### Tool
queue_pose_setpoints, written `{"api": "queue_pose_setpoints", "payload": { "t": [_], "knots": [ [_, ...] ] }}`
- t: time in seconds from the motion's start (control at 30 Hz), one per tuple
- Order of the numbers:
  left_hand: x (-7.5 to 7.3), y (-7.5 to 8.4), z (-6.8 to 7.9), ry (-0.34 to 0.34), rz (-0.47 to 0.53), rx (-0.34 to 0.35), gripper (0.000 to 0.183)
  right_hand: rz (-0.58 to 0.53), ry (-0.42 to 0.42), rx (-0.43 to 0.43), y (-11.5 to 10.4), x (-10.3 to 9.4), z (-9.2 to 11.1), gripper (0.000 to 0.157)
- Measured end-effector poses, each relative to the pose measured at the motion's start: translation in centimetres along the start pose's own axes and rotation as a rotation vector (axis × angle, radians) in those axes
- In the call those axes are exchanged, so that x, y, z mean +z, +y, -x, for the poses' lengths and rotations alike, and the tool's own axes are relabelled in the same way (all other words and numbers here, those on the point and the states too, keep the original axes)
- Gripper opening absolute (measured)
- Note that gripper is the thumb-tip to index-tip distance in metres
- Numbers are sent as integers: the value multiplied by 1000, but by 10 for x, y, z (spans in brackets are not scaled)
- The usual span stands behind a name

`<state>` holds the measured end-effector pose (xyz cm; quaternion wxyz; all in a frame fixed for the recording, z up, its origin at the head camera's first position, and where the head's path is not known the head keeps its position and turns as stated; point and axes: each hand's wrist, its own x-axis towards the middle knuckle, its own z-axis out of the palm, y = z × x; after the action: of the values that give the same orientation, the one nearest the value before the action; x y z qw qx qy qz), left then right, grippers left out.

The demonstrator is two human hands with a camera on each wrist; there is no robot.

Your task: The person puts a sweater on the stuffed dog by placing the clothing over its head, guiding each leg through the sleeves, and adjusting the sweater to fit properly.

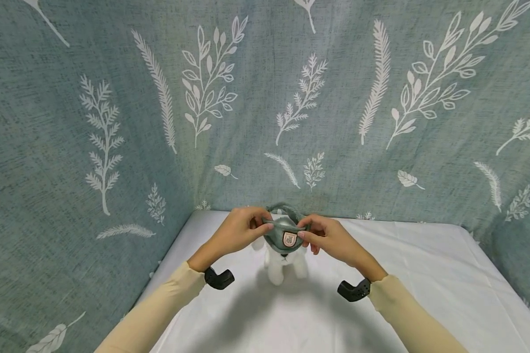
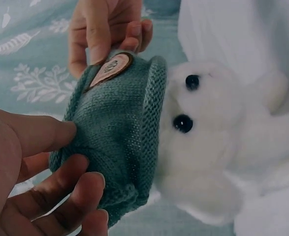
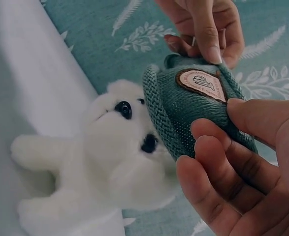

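Observation:
A white plush dog (image 1: 276,270) with black eyes and nose stands on the white-covered table, facing me. Over the top of its head sits a small green knitted garment (image 1: 276,238) with a rolled edge and a pinkish badge (image 3: 201,83) on its front. My left hand (image 1: 242,227) pinches one side of the upper rim between thumb and fingers. On the other side, my right hand (image 1: 331,235) pinches the same rim beside the badge. Between the hands the knit is spread, and the rim's opening shows in the head view. The dog's eyes remain uncovered below the rolled edge.
The white tablecloth (image 1: 424,274) spreads around the dog. Behind and to the left hang grey-green curtains (image 1: 256,98) with white leaf prints. Black wrist mounts (image 1: 220,279) sit on both wrists, over cream sleeves.

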<state>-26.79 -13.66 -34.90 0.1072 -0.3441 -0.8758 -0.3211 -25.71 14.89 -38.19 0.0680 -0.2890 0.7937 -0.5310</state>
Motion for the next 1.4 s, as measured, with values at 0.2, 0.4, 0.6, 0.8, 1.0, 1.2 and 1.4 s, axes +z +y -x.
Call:
{"api": "queue_pose_setpoints", "payload": {
  "t": [0.2, 0.4, 0.6, 0.8, 1.0, 1.2, 1.4],
  "knots": [
    [-3, -1, 2, -11, -14, -15, 7, 28, -8, -11, -1, 5, -4, 21],
    [0, -6, 3, -80, -21, -72, 11, 59, -3, 8, 2, 8, -5, 19],
    [4, -10, 0, -118, 6, -67, 13, 136, 34, 20, 5, 8, -6, 20],
    [10, -15, -6, -97, -58, -57, 22, 422, 233, -31, 8, 13, -13, 27],
    [18, -16, -10, -45, -153, -89, 14, 546, 334, -89, 7, 21, -23, 19],
    [23, -17, -10, -66, -182, -155, 21, 486, 276, -64, 7, 30, -31, 16],
    [23, -20, -7, -117, -206, -194, 36, 447, 220, 26, 5, 33, -31, 27]
  ]
}}
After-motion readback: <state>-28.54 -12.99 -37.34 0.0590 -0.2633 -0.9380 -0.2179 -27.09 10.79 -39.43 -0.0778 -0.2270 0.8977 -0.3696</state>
